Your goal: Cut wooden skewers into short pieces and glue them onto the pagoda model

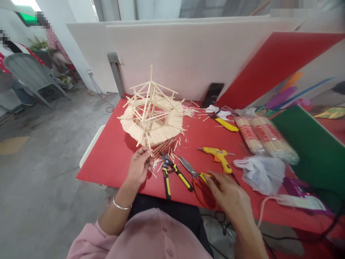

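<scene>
A model hut made of thin wooden sticks [152,115] stands tilted on the red table [107,158]. My left hand [138,167] is closed in a pinch on one of the model's lower sticks, holding it at its front edge. My right hand [229,196] lies over the red-handled scissors [201,181], fingers curled at the handles; whether it grips them is unclear. Black-and-yellow cutters [169,172] lie between my hands. A yellow glue gun [219,157] rests just beyond my right hand.
Loose cut sticks [168,145] litter the table under the model. Wrapped stick bundles [265,138], a plastic bag [262,172], a yellow knife [226,125] and a green board [309,147] are on the right. White and red panels stand behind. A person sits at far left.
</scene>
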The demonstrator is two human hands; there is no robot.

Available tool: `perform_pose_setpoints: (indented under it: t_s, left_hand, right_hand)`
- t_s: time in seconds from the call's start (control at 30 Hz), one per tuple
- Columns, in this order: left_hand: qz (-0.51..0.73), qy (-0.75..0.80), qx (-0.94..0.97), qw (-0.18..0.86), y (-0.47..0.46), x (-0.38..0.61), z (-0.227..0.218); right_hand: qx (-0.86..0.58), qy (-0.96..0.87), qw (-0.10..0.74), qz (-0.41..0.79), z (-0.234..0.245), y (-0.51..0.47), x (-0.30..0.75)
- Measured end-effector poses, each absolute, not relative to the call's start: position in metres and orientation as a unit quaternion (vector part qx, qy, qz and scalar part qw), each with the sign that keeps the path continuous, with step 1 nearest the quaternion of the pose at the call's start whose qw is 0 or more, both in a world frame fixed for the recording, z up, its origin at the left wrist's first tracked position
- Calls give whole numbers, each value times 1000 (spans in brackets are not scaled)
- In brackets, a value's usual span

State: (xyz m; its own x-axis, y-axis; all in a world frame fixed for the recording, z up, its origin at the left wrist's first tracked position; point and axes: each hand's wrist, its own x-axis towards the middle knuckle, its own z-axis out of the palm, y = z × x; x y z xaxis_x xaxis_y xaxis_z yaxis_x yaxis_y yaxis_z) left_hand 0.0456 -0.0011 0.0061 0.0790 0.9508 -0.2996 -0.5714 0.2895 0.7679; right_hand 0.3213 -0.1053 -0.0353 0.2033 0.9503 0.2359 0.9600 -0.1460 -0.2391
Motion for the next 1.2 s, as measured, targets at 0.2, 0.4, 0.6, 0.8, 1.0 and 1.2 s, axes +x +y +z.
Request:
perform_pose_setpoints:
  t_s: [0.2, 0.4, 0.6, 0.8, 1.0, 1.2]
  left_hand:
    - [546, 401, 238, 696, 3, 48, 3]
    - [551, 408, 231, 691, 5, 52, 7]
    - [555, 406, 240, 686, 6, 55, 7]
    - [560, 407, 228, 685, 7, 57, 9]
    - [557, 420, 220, 681, 9, 59, 12]
    - [559, 419, 214, 683, 9, 60, 13]
  right_hand:
    - [-745, -645, 171, -7, -34, -101, 320]
    - [-733, -656, 183, 2, -31, -96, 315]
    - [-732, -658, 177, 20, -31, -99, 314]
    - [-730, -659, 181, 21, -35, -101, 316]
    - [-733, -655, 183, 25, -38, -102, 316]
    - [-730, -656, 189, 28, -39, -103, 316]
